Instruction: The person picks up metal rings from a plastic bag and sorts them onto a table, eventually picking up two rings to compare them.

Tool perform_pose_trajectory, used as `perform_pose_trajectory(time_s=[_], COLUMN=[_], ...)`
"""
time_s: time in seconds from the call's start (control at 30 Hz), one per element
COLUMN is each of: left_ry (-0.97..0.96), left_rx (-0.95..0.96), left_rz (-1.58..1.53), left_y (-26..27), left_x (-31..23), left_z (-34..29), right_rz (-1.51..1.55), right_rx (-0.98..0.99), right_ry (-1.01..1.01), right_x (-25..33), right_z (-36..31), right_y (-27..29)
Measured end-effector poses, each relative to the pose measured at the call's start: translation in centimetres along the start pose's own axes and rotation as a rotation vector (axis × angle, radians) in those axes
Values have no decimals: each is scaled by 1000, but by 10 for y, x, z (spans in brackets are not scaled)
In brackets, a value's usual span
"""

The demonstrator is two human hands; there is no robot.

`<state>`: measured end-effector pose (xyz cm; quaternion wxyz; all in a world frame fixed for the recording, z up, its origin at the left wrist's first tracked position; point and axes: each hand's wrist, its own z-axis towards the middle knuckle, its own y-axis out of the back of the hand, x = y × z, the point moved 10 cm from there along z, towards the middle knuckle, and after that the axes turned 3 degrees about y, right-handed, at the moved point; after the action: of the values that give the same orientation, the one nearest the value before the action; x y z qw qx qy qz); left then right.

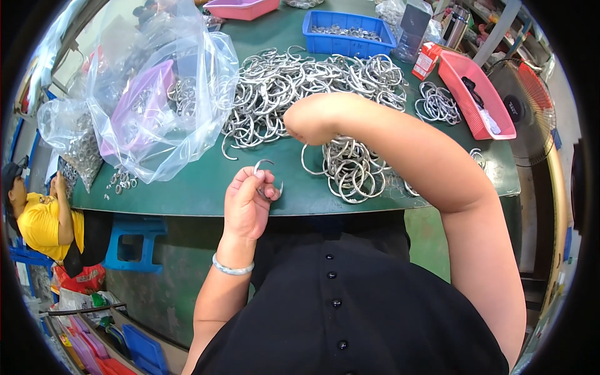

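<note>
Left hand point(247, 203) at the near edge of the green counter point(187, 194), wrist bent up, bracelet on it. Its grip is closed on one open metal ring point(267, 175): fingertips pinch the lower part, and the split loop stands clear above the knuckles, probably so the gap stays free to work on.

Right hand point(304, 123) is ahead and to the right of that grip, over the counter, forearm crossing in from the right. It is bent down at the wrist and seen from behind, so I cannot tell whether its grip is open or holding anything. It hovers at the near edge of the big ring heap point(300, 87), with a smaller pile point(350, 165) just beneath the forearm; the stock seems kept within easy reach of both hands.

Beyond the heap: a blue bin point(347, 44) holding more rings. Far right of the grip, a pink tray point(478, 112) with another small cluster of rings beside it. To the left, clear bags point(156, 94) of parts, slumped open towards the worker.

Another person sits low at far left, away from the counter.
</note>
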<state>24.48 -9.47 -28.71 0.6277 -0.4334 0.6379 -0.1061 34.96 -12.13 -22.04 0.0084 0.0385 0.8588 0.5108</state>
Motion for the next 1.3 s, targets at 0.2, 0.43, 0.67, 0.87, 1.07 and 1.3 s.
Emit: perform_pose_trajectory(time_s=[0.2, 0.43, 0.67, 0.87, 1.07, 1.3], left_ry=[9, 35, 157, 243, 247, 208], left_rx=[17, 26, 7, 49, 50, 75], left_rz=[-38, -4, -122, -74, -65, -39], left_y=[-3, -7, -10, -34, -47, -49], left_x=[5, 9, 26, 46, 46, 45], left_z=[1, 1, -3, 1, 13, 8], right_rz=[255, 217, -136, -347, -494, -427], right_rx=[-107, -292, -711, -834, -819, -958], right_ry=[60, 63, 196, 252, 186, 226], right_x=[-6, -1, 41, 68, 68, 76], right_z=[-24, -39, -81, -97, -95, -111], right_y=[21, 37, 29, 9, 29, -4])
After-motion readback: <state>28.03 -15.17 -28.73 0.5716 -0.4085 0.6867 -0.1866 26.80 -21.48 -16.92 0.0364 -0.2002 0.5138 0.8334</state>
